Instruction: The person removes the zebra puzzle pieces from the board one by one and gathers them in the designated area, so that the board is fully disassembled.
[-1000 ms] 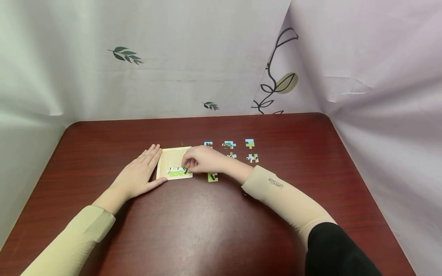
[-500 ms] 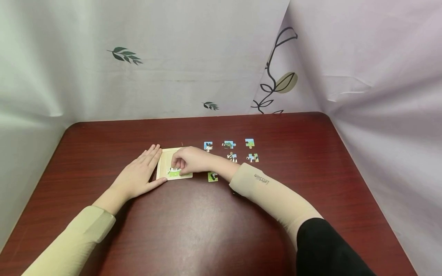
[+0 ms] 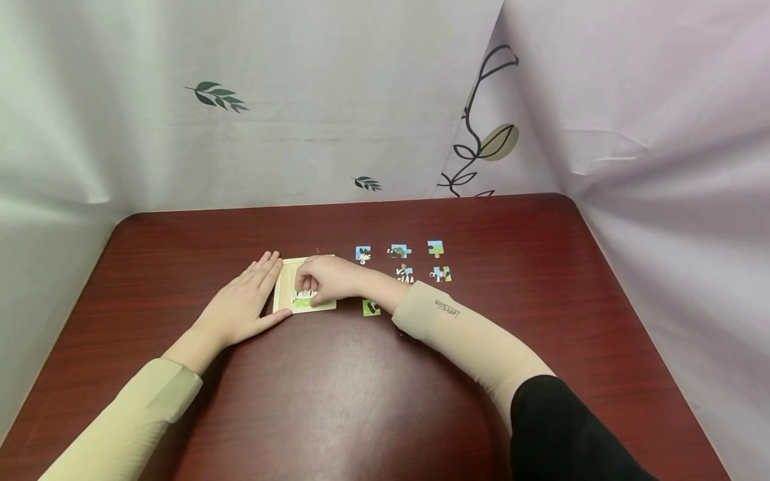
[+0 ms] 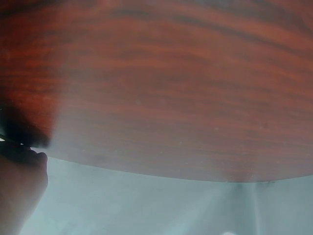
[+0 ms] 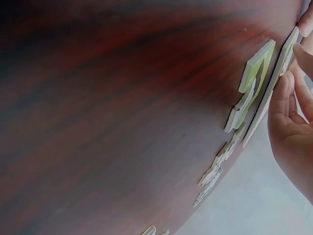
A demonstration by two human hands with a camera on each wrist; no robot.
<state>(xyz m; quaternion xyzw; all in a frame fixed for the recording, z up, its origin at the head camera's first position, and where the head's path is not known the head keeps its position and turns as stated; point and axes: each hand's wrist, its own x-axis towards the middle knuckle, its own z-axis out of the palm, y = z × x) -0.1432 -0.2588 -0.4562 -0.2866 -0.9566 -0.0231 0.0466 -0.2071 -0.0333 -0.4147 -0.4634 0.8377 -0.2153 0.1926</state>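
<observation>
The left hand [image 3: 240, 304] lies flat, fingers straight and together, left of centre in the head view, pressing on the desk [image 3: 361, 394] with its fingertips and thumb against the left edge of the wooden puzzle tray [image 3: 285, 284]. Just right of it, the right hand [image 3: 325, 278] sits curled over the tray, fingertips bunched on a puzzle piece [image 3: 305, 297] in the tray's lower row. Over the last second this hand has slid leftward across the tray, so that it now covers the lower right part and works nearer the lower left corner; that suggests the bottom row is being seated. The tray holds green-and-white pieces along its lower edge; its upper part looks bare wood. Further right, a green loose piece [image 3: 370, 307] lies just beside the tray, and five loose pieces [image 3: 399, 252] sit in two short rows at mid-frame.
</observation>
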